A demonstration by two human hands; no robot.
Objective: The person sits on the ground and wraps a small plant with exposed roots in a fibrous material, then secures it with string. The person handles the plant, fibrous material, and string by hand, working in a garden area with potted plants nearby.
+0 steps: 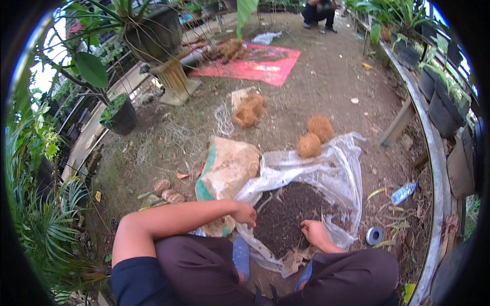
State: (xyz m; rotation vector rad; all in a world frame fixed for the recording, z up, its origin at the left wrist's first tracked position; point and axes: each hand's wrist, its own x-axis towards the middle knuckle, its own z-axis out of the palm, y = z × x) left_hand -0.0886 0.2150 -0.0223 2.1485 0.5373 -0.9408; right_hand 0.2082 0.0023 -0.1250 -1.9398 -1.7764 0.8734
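Note:
Dark potting soil (289, 214) lies heaped on a spread, clear plastic sheet (346, 160) between my feet. Over the left edge of the heap is my left hand (245, 214), its fingers curled downward. My right hand (316, 232) is at the soil's right side, with its fingertips at or just above the surface. Whether either hand holds anything is too small to tell. Two round balls of brown coconut fibre, one nearer (308, 145) and one behind it (320, 129), rest at the sheet's far edge. A soiled white sack with a green stripe (229, 164) lies to the left.
More fibre pieces (249, 111) and tangled pale string (224, 120) lie ahead. Beyond is a red sheet (275, 67) bearing fibre. At right are a plastic bottle (403, 193), a round tape-like roll (374, 236) and a metal rail (430, 153). A person (319, 13) crouches far off.

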